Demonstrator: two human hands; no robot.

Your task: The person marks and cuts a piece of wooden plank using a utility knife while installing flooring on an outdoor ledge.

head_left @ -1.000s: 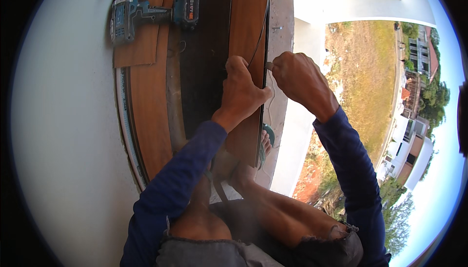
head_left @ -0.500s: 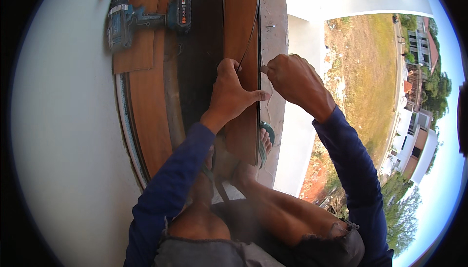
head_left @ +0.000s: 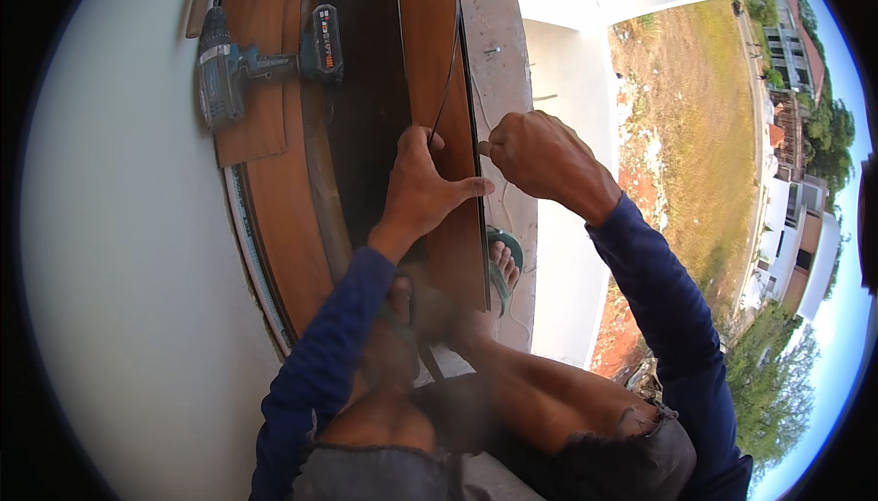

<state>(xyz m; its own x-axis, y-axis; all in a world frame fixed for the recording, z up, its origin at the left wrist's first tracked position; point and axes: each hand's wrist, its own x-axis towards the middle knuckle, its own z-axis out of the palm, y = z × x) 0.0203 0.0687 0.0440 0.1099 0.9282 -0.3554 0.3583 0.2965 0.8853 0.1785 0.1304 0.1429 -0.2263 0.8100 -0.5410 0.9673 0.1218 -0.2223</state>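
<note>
Both hands have drifted down the frame over the last second, sliding along the long reddish-brown wooden plank [head_left: 445,135] toward the person's body, and the teal cordless drill [head_left: 240,67] now sits further off at 11 o'clock than it did. My read: the work is creeping along the board's outer edge, stretch by stretch.

The left hand [head_left: 422,192] is pressed flat on the plank, fingers spread wide, thumb hooked out toward 3 o'clock over the edge; it steadies, it does not clamp. The right hand [head_left: 541,155] sits just beside it at 2 o'clock, fingers curled together into a loose fist, pinching something small and pale at the fingertips [head_left: 485,147]. It is too tiny to name. A thin dark cord [head_left: 448,71] runs up the plank toward 12 o'clock.

The plank itself lies along the grey concrete ledge [head_left: 498,62], running 12 to 6 through the middle of the picture, with a dark gap and more curved brown boards [head_left: 293,227] to 9 o'clock.

Around it: a small nail or screw [head_left: 494,49] lies loose on the ledge at 1 o'clock. A bare foot in a green sandal [head_left: 503,259] is planted at the plank's near end at 5 o'clock, right where the hands are heading. Beyond the ledge at 3 o'clock the ground drops away to dry grass [head_left: 695,135], so anything small that slips is gone.
</note>
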